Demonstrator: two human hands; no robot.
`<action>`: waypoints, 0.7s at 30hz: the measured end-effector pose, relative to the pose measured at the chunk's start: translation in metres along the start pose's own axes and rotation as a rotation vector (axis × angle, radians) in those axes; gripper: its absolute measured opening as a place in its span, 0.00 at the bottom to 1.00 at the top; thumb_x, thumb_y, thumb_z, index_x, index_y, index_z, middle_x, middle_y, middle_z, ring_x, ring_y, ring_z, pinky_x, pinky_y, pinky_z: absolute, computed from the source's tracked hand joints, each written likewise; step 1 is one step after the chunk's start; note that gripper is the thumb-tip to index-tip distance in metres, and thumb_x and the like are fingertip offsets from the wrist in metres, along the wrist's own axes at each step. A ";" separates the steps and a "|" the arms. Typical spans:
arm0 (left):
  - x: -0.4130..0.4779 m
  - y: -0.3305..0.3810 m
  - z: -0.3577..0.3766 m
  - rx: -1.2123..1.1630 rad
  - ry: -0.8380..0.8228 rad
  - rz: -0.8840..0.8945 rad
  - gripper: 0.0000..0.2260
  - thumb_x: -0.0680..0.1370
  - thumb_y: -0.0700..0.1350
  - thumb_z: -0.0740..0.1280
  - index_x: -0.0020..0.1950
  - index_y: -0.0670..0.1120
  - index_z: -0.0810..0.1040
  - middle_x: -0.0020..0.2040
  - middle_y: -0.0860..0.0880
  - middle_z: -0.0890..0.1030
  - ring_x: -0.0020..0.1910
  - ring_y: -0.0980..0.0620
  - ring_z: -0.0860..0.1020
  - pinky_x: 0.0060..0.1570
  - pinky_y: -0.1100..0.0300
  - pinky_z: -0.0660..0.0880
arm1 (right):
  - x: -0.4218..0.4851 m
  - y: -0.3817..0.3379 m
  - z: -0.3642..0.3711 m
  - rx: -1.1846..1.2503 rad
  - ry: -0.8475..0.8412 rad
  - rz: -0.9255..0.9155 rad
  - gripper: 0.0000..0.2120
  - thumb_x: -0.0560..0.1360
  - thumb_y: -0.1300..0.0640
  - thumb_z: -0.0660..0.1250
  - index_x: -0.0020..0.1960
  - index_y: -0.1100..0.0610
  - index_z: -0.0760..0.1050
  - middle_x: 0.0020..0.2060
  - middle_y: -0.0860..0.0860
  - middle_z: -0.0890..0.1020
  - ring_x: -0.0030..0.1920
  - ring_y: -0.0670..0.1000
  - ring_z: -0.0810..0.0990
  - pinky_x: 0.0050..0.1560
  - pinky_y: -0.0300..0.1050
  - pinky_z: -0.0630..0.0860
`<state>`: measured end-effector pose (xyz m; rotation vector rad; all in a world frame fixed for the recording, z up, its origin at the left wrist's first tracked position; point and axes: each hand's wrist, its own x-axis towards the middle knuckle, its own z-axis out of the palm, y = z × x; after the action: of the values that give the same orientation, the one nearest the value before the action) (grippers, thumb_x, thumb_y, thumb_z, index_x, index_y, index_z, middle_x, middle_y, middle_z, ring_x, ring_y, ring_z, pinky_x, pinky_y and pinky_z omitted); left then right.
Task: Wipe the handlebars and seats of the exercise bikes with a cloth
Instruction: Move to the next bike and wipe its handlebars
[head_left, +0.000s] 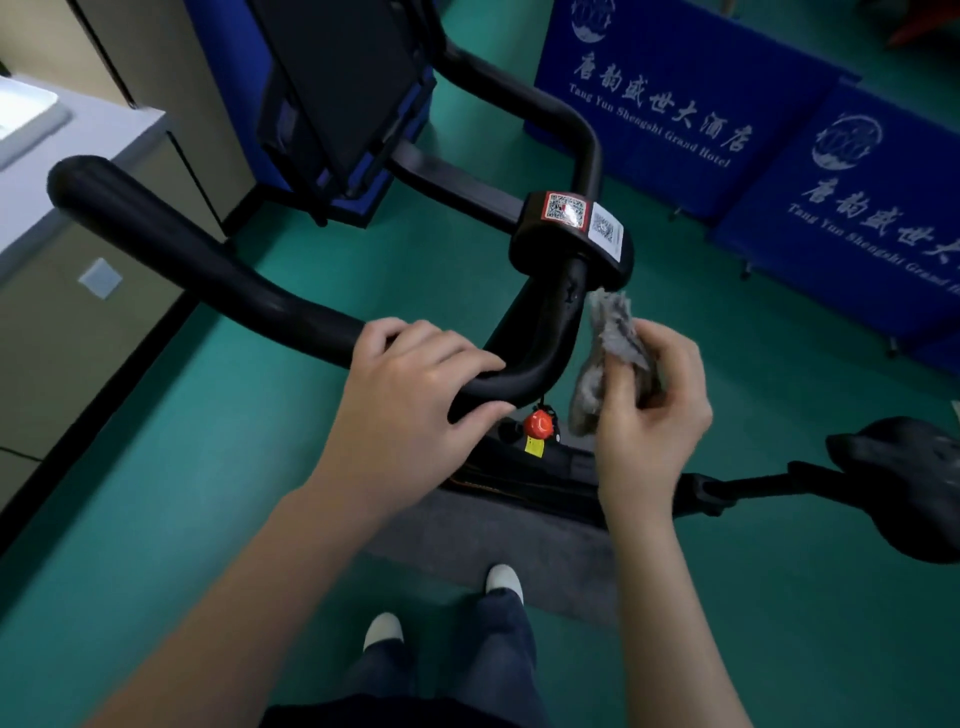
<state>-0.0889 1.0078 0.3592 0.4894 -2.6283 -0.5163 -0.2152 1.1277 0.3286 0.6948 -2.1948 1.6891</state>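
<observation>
Two hands are working at the black handlebar (218, 270): the left hand (410, 395) is gripping its near bend. The right hand (649, 410) is pinching a grey cloth (610, 353) just beside the handlebar stem, not touching it, while the seat (904, 467) is sitting well to the right.

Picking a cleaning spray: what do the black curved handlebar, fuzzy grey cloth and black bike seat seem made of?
The black curved handlebar: probably foam or rubber padding over a tube; thick, matte, dull sheen. The fuzzy grey cloth: soft pile fabric, perhaps microfibre; fluffy, frayed edges. The black bike seat: likely vinyl or moulded plastic, faintly glossy; blur leaves it open.
</observation>
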 end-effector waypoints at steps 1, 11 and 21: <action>0.001 0.001 0.000 -0.002 -0.001 -0.015 0.13 0.71 0.55 0.69 0.50 0.49 0.83 0.45 0.56 0.82 0.47 0.52 0.79 0.55 0.57 0.60 | 0.000 -0.001 -0.003 -0.019 -0.088 -0.114 0.11 0.71 0.72 0.64 0.50 0.63 0.79 0.47 0.53 0.79 0.50 0.50 0.77 0.53 0.40 0.73; 0.014 0.036 0.016 -0.019 0.044 -0.233 0.20 0.69 0.64 0.66 0.51 0.52 0.82 0.47 0.57 0.81 0.52 0.55 0.77 0.67 0.54 0.56 | 0.080 0.019 0.010 -0.110 -0.424 -0.350 0.15 0.70 0.74 0.65 0.52 0.62 0.80 0.47 0.43 0.76 0.51 0.55 0.75 0.53 0.29 0.67; 0.015 0.051 0.033 -0.033 0.173 -0.370 0.11 0.70 0.58 0.69 0.45 0.53 0.83 0.42 0.58 0.81 0.46 0.56 0.77 0.67 0.52 0.58 | 0.072 0.038 0.000 0.156 -0.509 -0.361 0.20 0.68 0.74 0.62 0.53 0.56 0.76 0.45 0.35 0.72 0.49 0.53 0.76 0.51 0.36 0.70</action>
<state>-0.1299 1.0555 0.3582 0.9740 -2.3682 -0.5980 -0.2963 1.1213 0.3332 1.6055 -2.0646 1.6282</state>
